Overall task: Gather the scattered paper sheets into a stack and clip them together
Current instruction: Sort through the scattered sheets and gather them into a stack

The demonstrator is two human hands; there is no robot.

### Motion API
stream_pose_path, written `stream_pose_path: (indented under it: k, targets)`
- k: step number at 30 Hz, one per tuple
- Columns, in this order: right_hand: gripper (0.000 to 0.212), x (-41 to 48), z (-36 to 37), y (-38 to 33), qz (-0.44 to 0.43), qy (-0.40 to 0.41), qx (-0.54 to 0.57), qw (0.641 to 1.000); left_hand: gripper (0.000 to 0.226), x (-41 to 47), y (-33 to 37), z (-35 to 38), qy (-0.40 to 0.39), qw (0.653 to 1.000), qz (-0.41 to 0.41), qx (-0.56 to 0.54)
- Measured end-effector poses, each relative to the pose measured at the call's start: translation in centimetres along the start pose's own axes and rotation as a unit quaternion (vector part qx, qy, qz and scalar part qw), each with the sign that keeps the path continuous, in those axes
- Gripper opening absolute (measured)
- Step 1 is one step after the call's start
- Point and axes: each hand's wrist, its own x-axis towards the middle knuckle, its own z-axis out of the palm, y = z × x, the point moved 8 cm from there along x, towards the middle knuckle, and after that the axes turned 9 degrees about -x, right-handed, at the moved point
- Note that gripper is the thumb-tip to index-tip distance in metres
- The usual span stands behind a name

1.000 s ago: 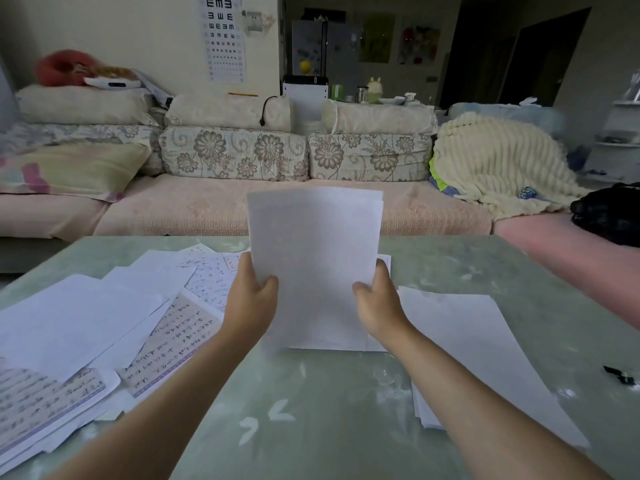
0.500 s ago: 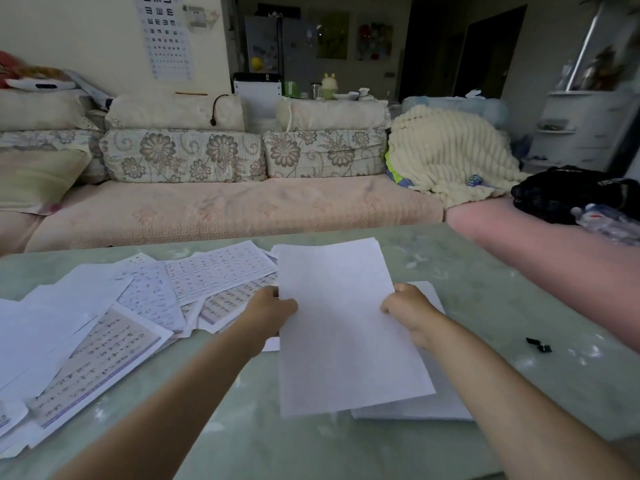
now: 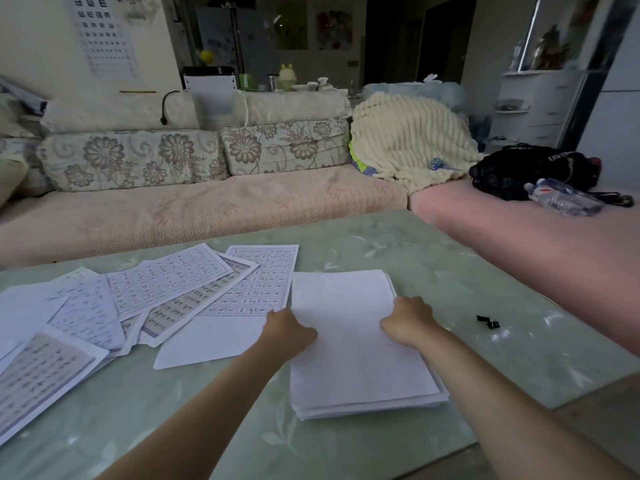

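1. Surface: pale green glass-topped desk with a faint leaf pattern (image 3: 415, 258), filling the near half of the view.
2. Stack of plain white paper sheets (image 3: 360, 362) lies flat on the desk, near, just right of centre. The top sheet is blank. Lower sheets show slightly at the near and right edges, so the stack is not fully squared.
3. Left hand (image 3: 289, 329): at the left edge of the stack, back of the hand up, fingers curled and grasping that edge.
4. Right hand (image 3: 408, 318): at the right edge of the stack, toward its far corner, fingers curled round that edge. Whether the fingertips of either hand reach under the sheets: cannot tell.
5. Scattered white sheets printed with grids of characters (image 3: 166, 289) lie left of the stack in an overlapping fan, running from far centre to the near left edge of the view. The rightmost one lies just beside the stack's far left corner.
6. One blank white loose sheet (image 3: 211, 341) lies partly under the printed ones, just left of the stack.
7. Small black binder clip (image 3: 488, 322) sits on the desk right of the stack, apart from it and from both hands.
8. Beyond the desk: pink-covered sofa with floral cushions (image 3: 207, 216); cream ribbed blanket (image 3: 408, 140) heaped at its right end; black bag (image 3: 526, 168) and clear plastic bottle (image 3: 561, 199) on the pink seat at far right.
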Motion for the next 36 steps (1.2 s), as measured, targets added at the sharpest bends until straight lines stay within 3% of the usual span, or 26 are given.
stream_pose_path:
  k: [3, 8, 12, 18, 21, 25, 30, 33, 36]
  targets:
    - [0.044, -0.3, 0.1, -0.5, -0.008, -0.009, -0.022, 1.0, 0.022, -0.3, 0.4, 0.0, 0.019, 1.0, 0.022, -0.003]
    - [0.045, -1.4, -0.5, -1.8, -0.021, 0.022, -0.091, 0.995, 0.056, -0.3, 0.3, -0.9, 0.022, 0.999, 0.049, 0.0]
    - [0.057, -3.0, -1.9, -7.6, -0.139, 0.085, -0.082, 0.983, 0.062, -0.1, -0.5, -5.4, 0.043, 0.995, 0.09, 0.009]
    - [0.06, -6.2, 2.3, -20.9, -0.32, 0.015, -0.031, 0.947, 0.054, 1.1, -5.3, -14.0, 0.096, 0.973, 0.141, 0.155]
    - [0.073, -6.6, 5.4, -25.7, -0.354, -0.024, -0.052, 0.934, 0.062, 1.9, -8.9, -17.7, 0.118, 0.947, 0.126, 0.269]
    - [0.101, -5.1, 8.5, -28.4, -0.342, -0.037, -0.153, 0.926, 0.086, 3.7, -14.1, -20.2, 0.047, 0.94, 0.065, 0.332]
    - [0.092, -3.9, 10.2, -28.9, -0.344, -0.018, -0.134, 0.929, 0.055, 4.1, -14.8, -21.1, 0.047, 0.941, 0.118, 0.314]
    - [0.073, -4.7, 9.8, -29.0, -0.373, 0.041, -0.111, 0.92, 0.03, 3.6, -13.4, -21.6, 0.095, 0.903, 0.18, 0.379]
    - [0.057, -5.8, 9.7, -29.5, -0.421, 0.049, -0.099, 0.9, 0.025, 2.9, -12.2, -21.7, 0.148, 0.865, 0.235, 0.418]
